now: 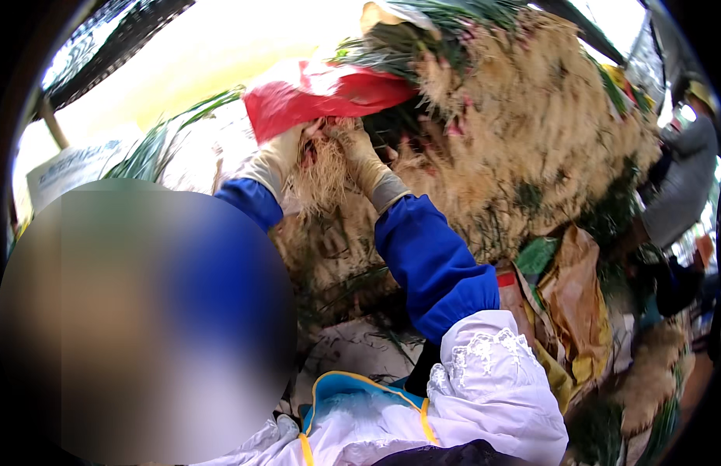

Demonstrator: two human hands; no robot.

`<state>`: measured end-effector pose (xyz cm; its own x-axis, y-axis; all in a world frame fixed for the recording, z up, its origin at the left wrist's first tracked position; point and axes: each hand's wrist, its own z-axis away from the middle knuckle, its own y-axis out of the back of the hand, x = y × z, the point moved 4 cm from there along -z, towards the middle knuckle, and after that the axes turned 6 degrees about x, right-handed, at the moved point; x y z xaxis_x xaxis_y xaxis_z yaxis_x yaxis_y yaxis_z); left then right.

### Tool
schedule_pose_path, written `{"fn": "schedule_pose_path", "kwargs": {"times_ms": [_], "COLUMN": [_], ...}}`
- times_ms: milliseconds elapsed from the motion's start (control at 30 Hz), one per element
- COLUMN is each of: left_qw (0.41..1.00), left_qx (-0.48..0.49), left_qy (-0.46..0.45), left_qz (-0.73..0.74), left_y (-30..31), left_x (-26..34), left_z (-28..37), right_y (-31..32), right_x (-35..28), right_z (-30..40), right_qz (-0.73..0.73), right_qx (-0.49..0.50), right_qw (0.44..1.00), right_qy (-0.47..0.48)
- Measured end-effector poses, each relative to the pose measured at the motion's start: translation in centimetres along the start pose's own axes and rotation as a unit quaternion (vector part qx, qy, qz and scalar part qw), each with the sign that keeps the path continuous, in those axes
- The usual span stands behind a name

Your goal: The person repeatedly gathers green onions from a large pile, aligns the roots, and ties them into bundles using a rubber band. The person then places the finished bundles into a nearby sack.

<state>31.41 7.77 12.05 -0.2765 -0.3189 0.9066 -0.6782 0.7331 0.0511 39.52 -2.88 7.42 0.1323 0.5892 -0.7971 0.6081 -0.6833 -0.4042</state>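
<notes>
Both my hands wear pale gloves with blue sleeve covers above them. My left hand (285, 152) and my right hand (354, 148) close from either side around the base of a bunch of rooted plants (322, 172), with pinkish stems and long, pale, fibrous roots hanging down. A red sheet (331, 93), perhaps plastic, lies just above my hands and hides the upper part of the bunch. Right of my right hand rises a large stack of similar plants (529, 116), roots facing outward, with green leaves (389, 55) at its top.
More long green leaves (148, 154) lie to the left, near a sign with writing (81, 169). Crumpled brown and yellow sacks (576, 297) rest below the stack. At the far right another person (687, 169) in grey stands near further plants. A blurred round patch covers the lower left.
</notes>
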Motion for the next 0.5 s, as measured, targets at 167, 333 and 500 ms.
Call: {"fn": "schedule_pose_path", "kwargs": {"times_ms": [167,333,500], "left_qw": [0.971,0.983,0.948], "left_qx": [-0.027,0.155,0.165], "left_qy": [0.208,0.072,0.099], "left_qz": [-0.11,0.061,0.253], "left_y": [10.4,17.4,17.4], "left_x": [5.2,4.9,-0.2], "left_z": [5.4,13.2,13.7], "right_y": [-10.6,-19.2,-20.5], "right_x": [-2.4,1.1,-6.6], "right_z": [5.7,8.8,8.8], "right_qz": [0.14,0.155,0.499], "right_qx": [-0.096,-0.318,-0.354], "right_qw": [0.984,0.935,0.789], "right_qy": [-0.055,-0.004,-0.049]}}
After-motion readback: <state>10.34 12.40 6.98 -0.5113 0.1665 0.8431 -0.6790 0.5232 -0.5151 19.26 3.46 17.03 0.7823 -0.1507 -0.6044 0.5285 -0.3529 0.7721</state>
